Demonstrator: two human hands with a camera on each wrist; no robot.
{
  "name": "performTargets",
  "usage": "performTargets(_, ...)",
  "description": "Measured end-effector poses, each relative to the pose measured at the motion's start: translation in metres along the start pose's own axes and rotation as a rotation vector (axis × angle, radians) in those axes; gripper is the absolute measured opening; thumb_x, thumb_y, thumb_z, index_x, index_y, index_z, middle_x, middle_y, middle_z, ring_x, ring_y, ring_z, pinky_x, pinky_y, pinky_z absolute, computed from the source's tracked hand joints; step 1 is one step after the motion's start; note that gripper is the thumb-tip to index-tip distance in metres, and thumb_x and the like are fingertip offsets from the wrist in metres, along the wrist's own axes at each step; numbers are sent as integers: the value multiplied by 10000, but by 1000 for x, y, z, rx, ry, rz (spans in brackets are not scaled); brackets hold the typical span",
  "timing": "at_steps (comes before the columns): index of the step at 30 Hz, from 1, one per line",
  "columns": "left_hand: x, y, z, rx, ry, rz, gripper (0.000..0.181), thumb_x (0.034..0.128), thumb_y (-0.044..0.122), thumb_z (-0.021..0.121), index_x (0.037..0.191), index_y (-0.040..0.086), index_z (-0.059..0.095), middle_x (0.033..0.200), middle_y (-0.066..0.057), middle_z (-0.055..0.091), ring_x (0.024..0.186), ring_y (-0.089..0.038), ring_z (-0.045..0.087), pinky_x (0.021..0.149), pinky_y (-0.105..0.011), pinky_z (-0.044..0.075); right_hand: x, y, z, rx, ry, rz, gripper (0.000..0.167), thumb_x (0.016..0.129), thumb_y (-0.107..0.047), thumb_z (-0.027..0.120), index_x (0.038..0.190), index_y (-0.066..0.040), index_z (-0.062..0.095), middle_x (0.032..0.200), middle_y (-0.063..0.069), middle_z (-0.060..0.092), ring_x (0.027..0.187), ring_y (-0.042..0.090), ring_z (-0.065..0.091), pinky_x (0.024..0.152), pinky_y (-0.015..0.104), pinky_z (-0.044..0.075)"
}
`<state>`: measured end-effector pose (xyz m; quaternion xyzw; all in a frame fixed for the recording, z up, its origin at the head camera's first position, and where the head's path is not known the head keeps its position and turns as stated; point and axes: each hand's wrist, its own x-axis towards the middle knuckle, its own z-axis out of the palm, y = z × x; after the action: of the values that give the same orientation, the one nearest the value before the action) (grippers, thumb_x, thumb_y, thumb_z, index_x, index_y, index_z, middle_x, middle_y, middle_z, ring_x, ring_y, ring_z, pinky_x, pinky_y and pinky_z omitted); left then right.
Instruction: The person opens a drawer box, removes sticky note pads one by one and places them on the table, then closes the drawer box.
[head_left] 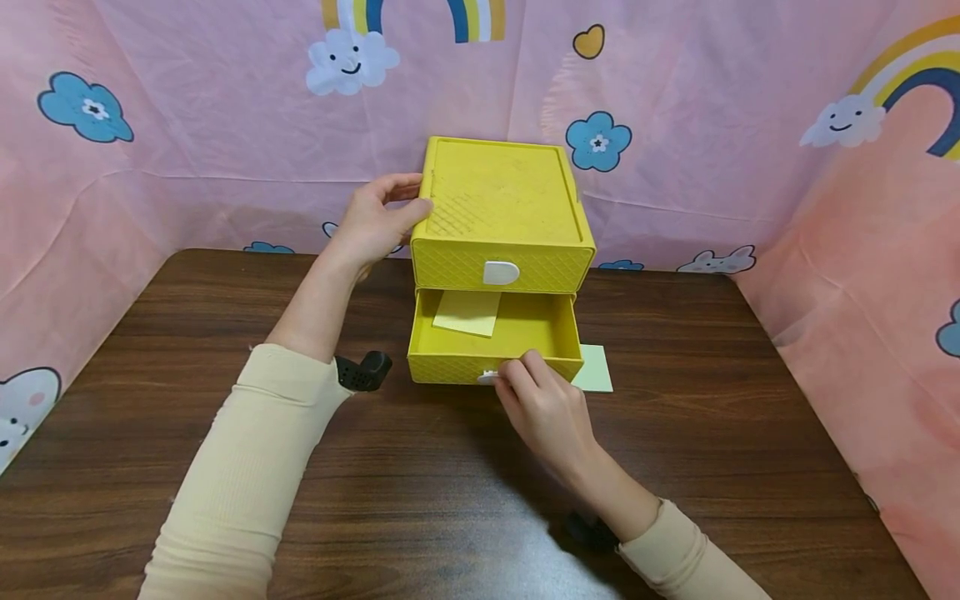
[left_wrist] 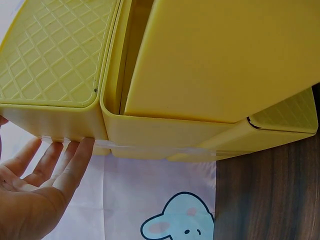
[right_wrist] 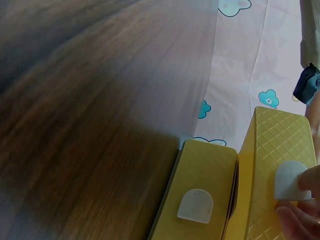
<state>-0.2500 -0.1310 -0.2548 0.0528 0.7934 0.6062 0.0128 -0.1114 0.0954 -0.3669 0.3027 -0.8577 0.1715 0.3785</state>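
A yellow two-drawer box [head_left: 498, 196] stands on the table, its top drawer closed. The lower drawer [head_left: 536, 329] is pulled out, and a pale yellow paper sheet [head_left: 468, 312] lies inside at its left. My right hand [head_left: 551, 417] pinches the white handle [right_wrist: 290, 182] on that drawer's front. My left hand [head_left: 378, 221] steadies the box's left side, its thumb at the top edge. In the left wrist view, the fingers [left_wrist: 75, 165] of that hand reach fairly straight against the yellow side wall.
A pale green paper sheet [head_left: 596, 369] lies on the dark wooden table [head_left: 405, 492], partly hidden by the lower drawer's right side. Behind the box hangs a pink patterned cloth [head_left: 675, 192], which also closes off both sides. The top drawer has its own white handle [head_left: 501, 272].
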Motion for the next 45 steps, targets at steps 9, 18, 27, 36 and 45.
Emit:
performTargets(9,0,0,0,6,4,8,500,910,256,563,1381,162,423,1348,-47,441,1093,-178,503,729,-222,510,-4,-2,-3,-5,16,-33,72,820,-120,665,840,-107,597,728,-5,474,512,99,448,383,241,410)
performTargets(18,0,-1,0,12,-3,11,505,912,261,559,1386,161,415,1356,-47,436,1092,-182,507,749,-239,512,-10,-5,-8,-38,31,-79,68,834,-156,657,845,-112,606,714,-14,482,501,89,441,356,220,370)
performTargets(27,1,0,1,11,7,7,500,907,254,563,1378,156,427,1346,-45,447,1080,-179,513,731,-223,512,-14,-11,-13,-77,71,-140,117,897,-180,572,820,-98,606,693,-21,490,477,90,438,334,188,312)
performTargets(36,-1,1,1,9,14,-1,501,904,257,567,1376,161,430,1340,-43,453,1075,-177,518,744,-225,511,-12,-22,-26,-114,103,-180,233,958,-173,467,788,-84,598,657,-25,468,456,73,370,331,144,216)
performTargets(45,-1,1,1,9,20,-1,492,904,249,570,1368,150,441,1338,-46,455,1085,-175,501,714,-205,508,-7,-29,-37,-135,138,-210,242,933,-72,441,755,-92,605,631,-29,457,446,48,305,349,106,133)
